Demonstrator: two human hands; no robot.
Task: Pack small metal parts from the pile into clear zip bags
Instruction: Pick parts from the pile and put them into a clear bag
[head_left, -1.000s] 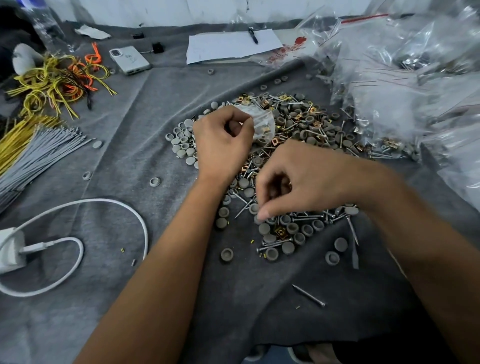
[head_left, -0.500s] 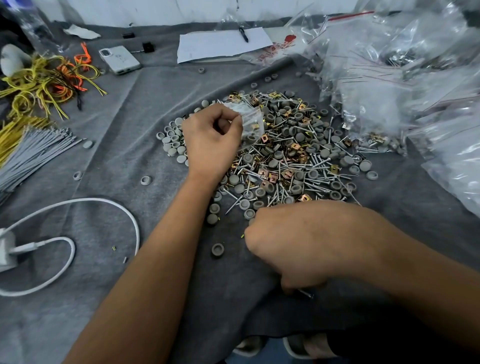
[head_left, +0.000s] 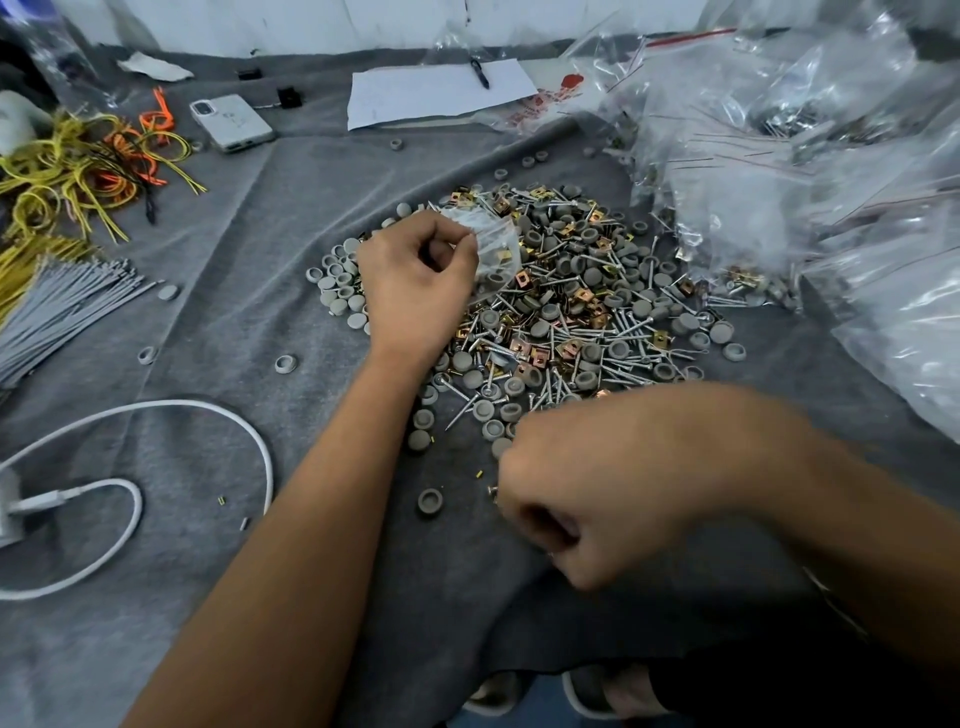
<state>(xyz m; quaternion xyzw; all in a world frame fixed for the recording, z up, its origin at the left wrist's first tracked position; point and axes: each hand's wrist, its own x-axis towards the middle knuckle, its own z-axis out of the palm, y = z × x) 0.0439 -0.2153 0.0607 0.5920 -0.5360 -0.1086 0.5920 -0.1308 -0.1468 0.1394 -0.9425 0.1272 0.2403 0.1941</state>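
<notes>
My one camera sat on my head, looking forward and down over both forearms at the grey cloth (head_left: 218, 218). It was close above my right hand (head_left: 587, 499), with the pile (head_left: 582, 312) mid-frame and the wall (head_left: 311, 21) at the top edge. The wide lens bent the edges.

My table under a grey cloth, with a pale wall behind.

In front of me a grey cloth (head_left: 218, 218) covers the table, with soft folds near my knees, where it hangs over the edge. At the far side I see a whitish wall (head_left: 311, 23) with some small dark marks on it. The light is soft and even, a little cold, and it gives only weak shadows on the cloth.
</notes>
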